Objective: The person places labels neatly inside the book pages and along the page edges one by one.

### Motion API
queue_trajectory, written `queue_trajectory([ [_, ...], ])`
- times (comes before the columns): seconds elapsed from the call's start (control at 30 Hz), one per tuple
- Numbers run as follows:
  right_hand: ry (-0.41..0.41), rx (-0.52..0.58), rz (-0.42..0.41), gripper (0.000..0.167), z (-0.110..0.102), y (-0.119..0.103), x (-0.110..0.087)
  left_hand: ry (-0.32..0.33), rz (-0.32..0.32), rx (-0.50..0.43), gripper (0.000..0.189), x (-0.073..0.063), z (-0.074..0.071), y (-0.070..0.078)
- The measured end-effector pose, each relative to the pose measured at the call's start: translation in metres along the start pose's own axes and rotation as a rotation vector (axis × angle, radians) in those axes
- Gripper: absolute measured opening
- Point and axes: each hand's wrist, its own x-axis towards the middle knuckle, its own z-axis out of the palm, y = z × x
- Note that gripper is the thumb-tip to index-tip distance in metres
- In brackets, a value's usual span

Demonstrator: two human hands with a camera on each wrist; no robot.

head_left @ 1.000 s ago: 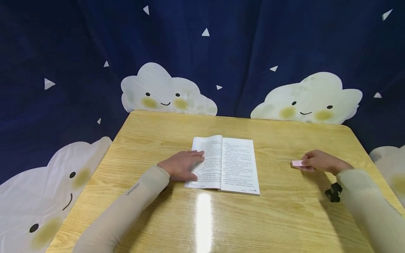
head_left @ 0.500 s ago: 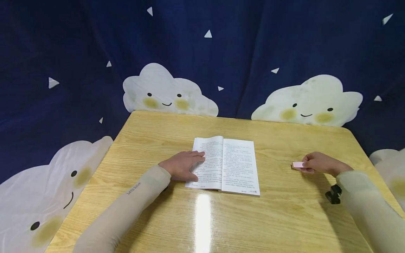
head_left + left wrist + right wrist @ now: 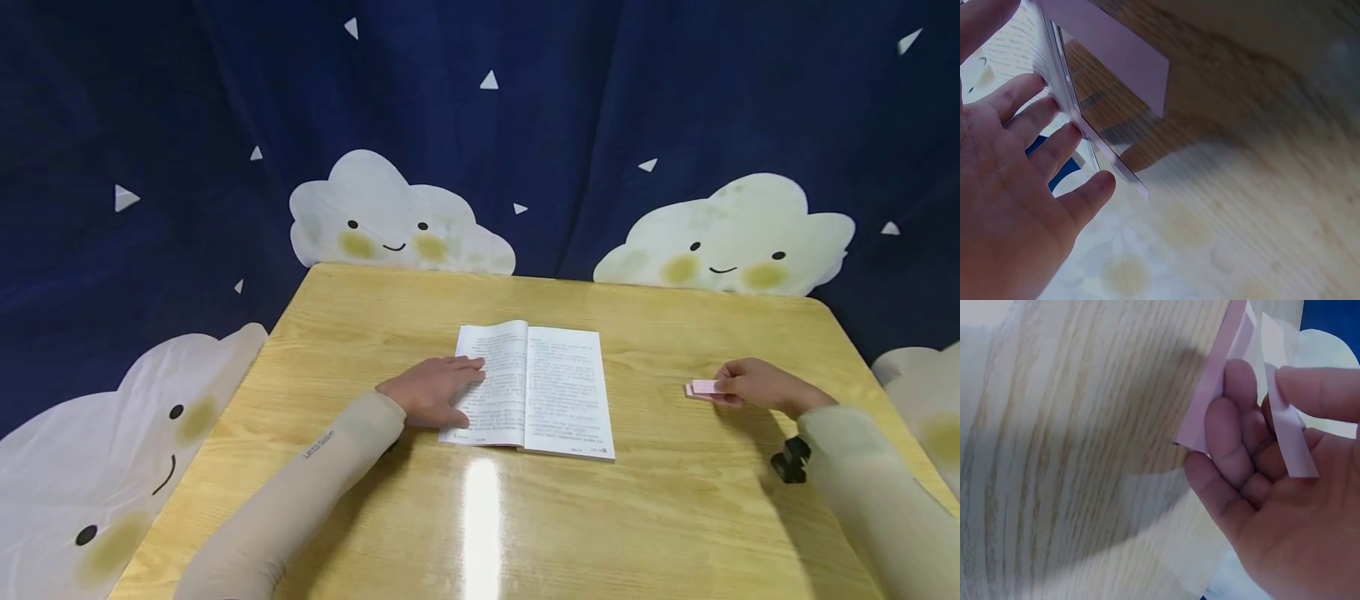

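An open book (image 3: 567, 392) with printed pages lies on the wooden table. My left hand (image 3: 431, 392) rests at the left page's outer edge, fingers and thumb spread over the paper. In the left wrist view its fingers (image 3: 1054, 156) touch the book's edge, beside which pink flat pieces (image 3: 1125, 59) show. Over the table to the right, my right hand (image 3: 757, 387) pinches a narrow pink sticky note (image 3: 1286, 425) under the thumb. A second pink piece (image 3: 1209, 387), folded or thicker, lies against its curled fingers; whether the two are joined I cannot tell.
The wooden table (image 3: 360, 317) has a bright light reflection in front of the book. Behind it hangs a dark blue curtain (image 3: 450, 108) with white clouds. A black device (image 3: 791, 460) sits at the right wrist.
The end of a second pink piece now shows past the upper note in my right hand, where a brownish edge showed before. My left hand and the book stay in place.
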Motion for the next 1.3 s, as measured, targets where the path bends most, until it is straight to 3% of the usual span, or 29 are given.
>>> queue_trajectory([
  [0.27,-0.019,0.019,0.036,0.026,-0.006,0.0,-0.001,-0.017,0.001,0.03,0.077,0.001,-0.004,0.001],
  [0.53,0.091,0.017,-0.053,0.031,0.006,-0.013,-0.008,-0.015,-0.008,0.043,0.078,0.002,-0.004,0.003],
  [0.73,0.096,0.075,-0.143,0.027,0.025,-0.035,-0.001,-0.02,-0.013,0.04,0.079,0.002,-0.004,0.002],
  [0.93,0.151,0.043,-0.205,0.023,0.037,-0.055,0.007,-0.002,-0.015,0.029,0.078,0.001,-0.007,0.001],
  [1.07,0.179,0.085,-0.194,0.021,0.043,-0.065,0.014,0.015,-0.016,0.016,0.076,0.002,-0.009,0.002],
  [1.3,0.137,0.167,-0.169,0.025,0.059,-0.077,0.028,-0.006,-0.014,0.015,0.078,0.001,-0.004,0.002],
])
